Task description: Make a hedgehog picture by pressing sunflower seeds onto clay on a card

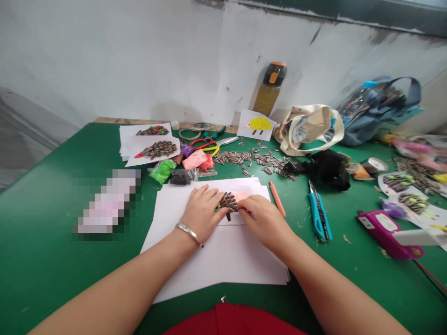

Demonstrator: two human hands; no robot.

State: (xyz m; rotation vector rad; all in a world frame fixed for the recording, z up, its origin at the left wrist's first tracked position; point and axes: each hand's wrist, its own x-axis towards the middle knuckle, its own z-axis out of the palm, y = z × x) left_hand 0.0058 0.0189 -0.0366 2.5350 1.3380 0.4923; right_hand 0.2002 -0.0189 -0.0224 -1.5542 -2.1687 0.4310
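Observation:
A hedgehog figure of sunflower seeds (228,201) lies on a card with a patch of pink clay (241,196), on top of a stack of white paper (209,260). My left hand (201,211), a silver bangle on its wrist, lies flat with fingers outstretched over the figure's left side, partly covering it. Bits of green clay show beside those fingers. My right hand (260,216) is closed in a pinch against the figure's right edge; whatever lies between its fingertips is hidden. An orange stick-like pen (277,198) rests right of the paper.
Loose sunflower seeds (244,158), scissors (220,145) and clay packets (195,160) lie behind the paper. Finished seed hedgehog cards (159,150) are at left. On the right are a blue utility knife (319,211), a purple glue-gun-like device (389,232) and a cloth bag (309,128).

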